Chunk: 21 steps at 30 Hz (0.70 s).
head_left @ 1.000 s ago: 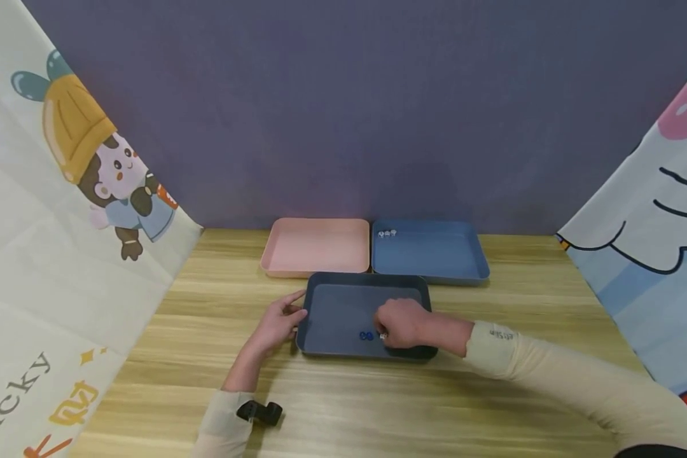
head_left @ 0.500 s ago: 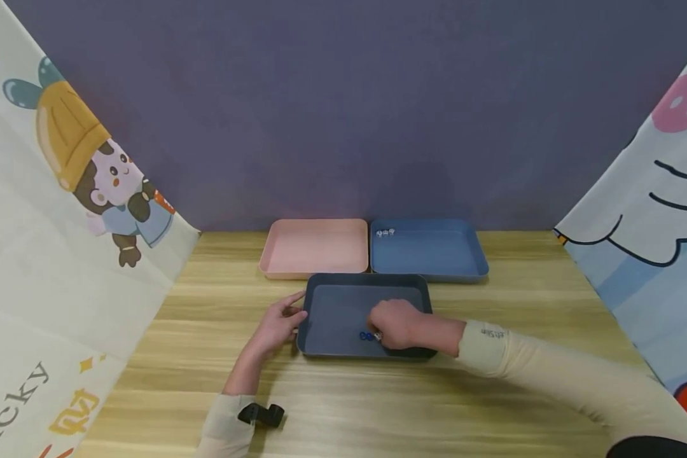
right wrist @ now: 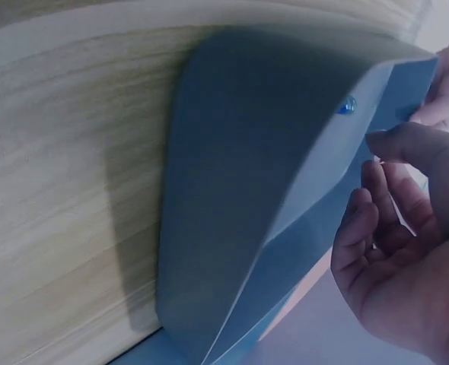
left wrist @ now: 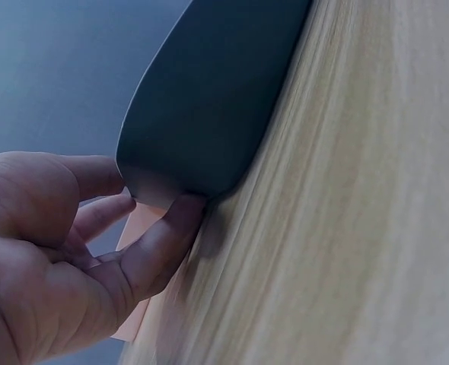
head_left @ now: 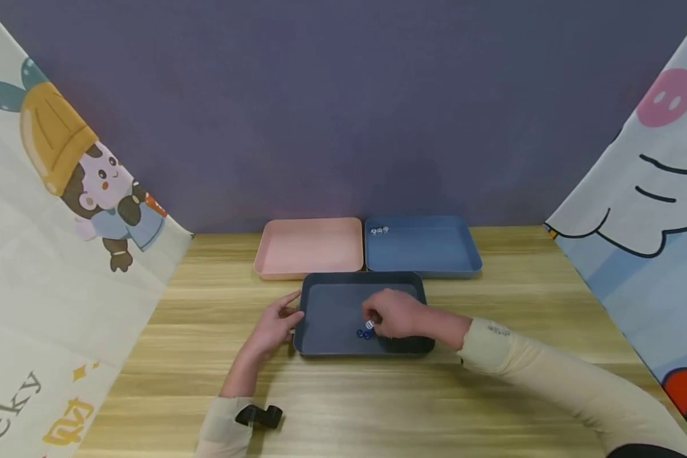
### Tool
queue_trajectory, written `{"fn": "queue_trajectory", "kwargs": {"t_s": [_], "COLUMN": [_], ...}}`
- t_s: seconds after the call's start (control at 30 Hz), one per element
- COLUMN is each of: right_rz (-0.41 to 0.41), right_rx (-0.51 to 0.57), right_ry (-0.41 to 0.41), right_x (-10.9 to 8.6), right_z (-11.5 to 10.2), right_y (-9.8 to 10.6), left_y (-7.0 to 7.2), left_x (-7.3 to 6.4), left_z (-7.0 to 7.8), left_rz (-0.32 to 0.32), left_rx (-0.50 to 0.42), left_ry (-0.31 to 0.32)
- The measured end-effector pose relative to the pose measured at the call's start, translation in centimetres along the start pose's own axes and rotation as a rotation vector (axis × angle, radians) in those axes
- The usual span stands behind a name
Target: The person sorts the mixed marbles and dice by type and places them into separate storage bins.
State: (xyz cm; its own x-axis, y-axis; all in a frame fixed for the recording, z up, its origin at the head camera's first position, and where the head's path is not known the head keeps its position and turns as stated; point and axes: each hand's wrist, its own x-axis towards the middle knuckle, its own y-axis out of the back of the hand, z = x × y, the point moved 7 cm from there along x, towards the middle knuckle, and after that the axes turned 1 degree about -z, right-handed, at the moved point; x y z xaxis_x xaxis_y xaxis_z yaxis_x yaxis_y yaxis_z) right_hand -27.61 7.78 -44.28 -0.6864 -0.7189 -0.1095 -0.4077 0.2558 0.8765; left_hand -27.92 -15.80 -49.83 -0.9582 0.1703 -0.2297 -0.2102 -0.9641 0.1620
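In the head view, my right hand [head_left: 395, 313] pinches a small white die [head_left: 369, 324] between thumb and finger, over the dark grey tray [head_left: 332, 312]. Right below the die, two small round blue glassy beads [head_left: 360, 333] sit on the tray floor. The right wrist view shows a blue bead [right wrist: 348, 105] inside the tray, while the die is mostly hidden by my fingers [right wrist: 407, 144]. My left hand [head_left: 275, 326] rests against the tray's left side. In the left wrist view its thumb and fingers [left wrist: 163, 243] touch the outer wall near a corner.
Behind the dark tray stand a pink tray [head_left: 312, 245] and a blue tray [head_left: 429, 248], side by side. Several white dice [head_left: 380, 231] lie in a row at the blue tray's back left corner. All trays are on a wooden table [head_left: 492, 375].
My right hand has shifted slightly left and lifted with the white die, bringing it beside and above the blue beads. My left hand stays at the tray's side.
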Motion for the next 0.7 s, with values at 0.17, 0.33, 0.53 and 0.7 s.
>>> {"fn": "queue_trajectory", "kwargs": {"t_s": [0.17,0.33,0.53,0.7], "right_rz": [0.074,0.124,0.188,0.256], "right_rx": [0.061,0.094,0.160,0.197], "right_ry": [0.000,-0.052,-0.123,-0.095], "right_x": [-0.4,-0.3,0.4,0.9], "right_z": [0.7,2.0,4.3,6.0], "right_y": [1.5,3.5,6.3,7.5], "left_y": [-0.1,0.2,0.1,0.1], "left_x": [0.1,0.5,0.6,0.3], "left_z": [-0.2,0.0,0.4,-0.1], "left_rz": [0.001,0.023,0.033,0.043], "left_rx": [0.012,0.036,0.048,0.039], "left_ry": [0.010,0.012,0.004,0.007]}}
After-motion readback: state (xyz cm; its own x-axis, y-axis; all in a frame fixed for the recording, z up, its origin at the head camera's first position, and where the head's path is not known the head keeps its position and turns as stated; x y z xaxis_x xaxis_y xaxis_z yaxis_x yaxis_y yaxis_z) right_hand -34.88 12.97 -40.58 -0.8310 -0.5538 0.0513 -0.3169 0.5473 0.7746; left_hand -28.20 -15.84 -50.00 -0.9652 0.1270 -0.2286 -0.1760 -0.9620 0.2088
